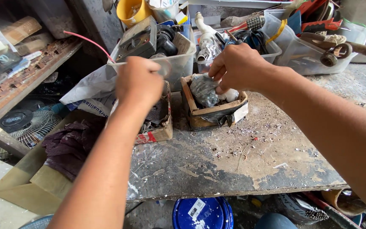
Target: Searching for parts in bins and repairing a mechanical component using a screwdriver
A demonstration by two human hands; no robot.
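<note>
My right hand point(236, 68) reaches into a small brown cardboard box point(213, 114) on the workbench; its fingers touch a white object point(230, 95) beside a crumpled grey plastic bag point(203, 90). My left hand point(140, 80) is a fist above a second, worn cardboard box point(157, 132) and pinches a small flat grey thing point(164, 68) that is blurred. That box holds dark scraps, partly hidden by my left forearm.
Clear plastic tubs point(306, 53) full of tools and cables line the back of the stained bench point(217, 161). A large pipe wrench point(361, 51) lies at the right. An open carton with dark cloth point(66, 146), a fan grille point(32, 123) and a blue bucket lid point(202, 213) sit below.
</note>
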